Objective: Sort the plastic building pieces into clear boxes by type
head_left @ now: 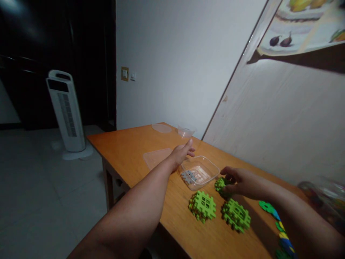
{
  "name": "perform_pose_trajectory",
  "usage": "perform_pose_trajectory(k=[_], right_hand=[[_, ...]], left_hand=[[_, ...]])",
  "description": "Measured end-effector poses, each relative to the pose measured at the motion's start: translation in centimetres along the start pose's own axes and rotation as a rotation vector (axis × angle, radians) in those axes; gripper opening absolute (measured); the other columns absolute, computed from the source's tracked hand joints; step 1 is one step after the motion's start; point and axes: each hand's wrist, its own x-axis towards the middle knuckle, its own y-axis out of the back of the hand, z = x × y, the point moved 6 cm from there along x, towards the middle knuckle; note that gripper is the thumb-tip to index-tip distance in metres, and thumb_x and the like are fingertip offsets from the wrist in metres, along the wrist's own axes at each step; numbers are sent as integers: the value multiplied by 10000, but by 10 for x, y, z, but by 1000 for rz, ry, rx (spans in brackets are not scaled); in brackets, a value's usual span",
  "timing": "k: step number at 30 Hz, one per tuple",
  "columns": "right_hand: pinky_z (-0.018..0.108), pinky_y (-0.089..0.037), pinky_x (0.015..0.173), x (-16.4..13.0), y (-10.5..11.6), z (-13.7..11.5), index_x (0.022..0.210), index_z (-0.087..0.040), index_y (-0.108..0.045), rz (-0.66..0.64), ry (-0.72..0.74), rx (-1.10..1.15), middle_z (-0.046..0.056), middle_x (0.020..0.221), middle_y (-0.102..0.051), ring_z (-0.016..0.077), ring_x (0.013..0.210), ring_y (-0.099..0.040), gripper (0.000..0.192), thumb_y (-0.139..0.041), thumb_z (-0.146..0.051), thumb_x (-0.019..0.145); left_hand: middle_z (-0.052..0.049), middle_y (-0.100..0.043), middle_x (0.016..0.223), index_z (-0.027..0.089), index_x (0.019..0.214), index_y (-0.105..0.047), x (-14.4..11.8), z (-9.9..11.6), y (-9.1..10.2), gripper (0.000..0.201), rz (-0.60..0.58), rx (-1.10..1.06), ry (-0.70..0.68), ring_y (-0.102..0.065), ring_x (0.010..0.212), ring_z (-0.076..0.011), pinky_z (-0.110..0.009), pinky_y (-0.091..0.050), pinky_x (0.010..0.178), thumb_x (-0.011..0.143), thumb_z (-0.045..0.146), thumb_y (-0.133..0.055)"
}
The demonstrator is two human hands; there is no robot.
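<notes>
My left hand (183, 155) is at the far left side of a clear plastic container (207, 178), thumb raised and fingers apart. Whether it touches the rim, I cannot tell. A grey notched interlocking piece (188, 176) lies inside the container, at its left. Just right of the container, my right hand (238, 181) has its fingers and thumb closed around a green interlocking block (220, 184), partly hidden by the hand. Two more green shapes built of notched pieces sit on the table nearer to me, a left one (204, 205) and a right one (237, 215).
The wooden table (126, 144) meets the wall at its far right side. A flat clear lid (155, 157), a round lid (161, 128) and a clear bowl (185, 131) lie farther back. Colourful linked discs (283, 235) and a clear jar (323, 198) are at the right.
</notes>
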Motion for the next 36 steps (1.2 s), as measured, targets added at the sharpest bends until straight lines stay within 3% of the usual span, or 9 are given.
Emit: perform_pose_trajectory(k=[5, 10, 15, 19, 23, 29, 32, 36], right_hand=[[296, -474, 675, 1, 16, -5, 1148, -174, -559, 77, 9, 54, 65, 866, -678, 202, 776, -626, 443, -645, -386, 769], [287, -481, 655, 11, 25, -53, 1186, -175, -535, 127, 97, 220, 60, 855, -680, 186, 758, -628, 487, -619, -475, 811], [268, -459, 595, 43, 4, -92, 1112, -168, -587, 89, 73, 180, 69, 851, -699, 187, 719, -644, 425, -658, -422, 779], [258, -423, 555, 61, -16, -104, 1030, -164, -634, 67, 44, 45, 73, 842, -703, 192, 696, -639, 365, -683, -386, 745], [251, -404, 526, 64, -23, -109, 1019, -166, -627, 68, 54, 55, 64, 794, -696, 175, 639, -620, 354, -656, -415, 769], [234, -394, 506, 50, 8, -90, 973, -167, -610, 191, 28, 170, 41, 745, -670, 148, 621, -596, 272, -595, -386, 813], [241, -399, 518, 39, 28, -64, 884, -175, -609, 229, 51, 157, 36, 743, -658, 149, 638, -587, 236, -561, -397, 820], [273, -459, 626, 24, 32, -20, 910, -175, -631, 161, 28, 102, 72, 866, -695, 182, 750, -617, 286, -620, -426, 775]], left_hand=[[-132, -692, 965, 129, 1027, -656, 0, 3, 0, 814, -4, 32, -9, -609, 906, -238, -356, -435, 837, 787, 812, -284], [-130, -687, 987, 129, 1043, -653, -3, 5, -1, 825, -8, 36, 4, -603, 911, -244, -364, -434, 840, 789, 813, -267], [-130, -689, 985, 122, 1052, -652, -4, 6, 0, 820, -9, 39, -16, -604, 951, -250, -371, -418, 889, 798, 803, -272], [-133, -688, 985, 113, 1067, -648, -3, 4, -2, 838, -23, 12, 0, -608, 960, -257, -378, -420, 894, 790, 812, -278], [-137, -685, 1009, 117, 1066, -651, 0, 0, -3, 849, -26, 0, 11, -609, 967, -261, -378, -426, 889, 778, 824, -279], [-127, -693, 976, 127, 1067, -653, 1, 0, -3, 834, -36, 36, -14, -605, 965, -256, -382, -420, 895, 788, 815, -274], [-131, -691, 992, 124, 1068, -652, -1, 2, -2, 843, -35, 50, -9, -606, 939, -248, -370, -429, 866, 789, 816, -259], [-128, -691, 995, 132, 1062, -652, -2, 4, -2, 848, -31, 64, -11, -603, 937, -247, -364, -428, 855, 786, 823, -246]])
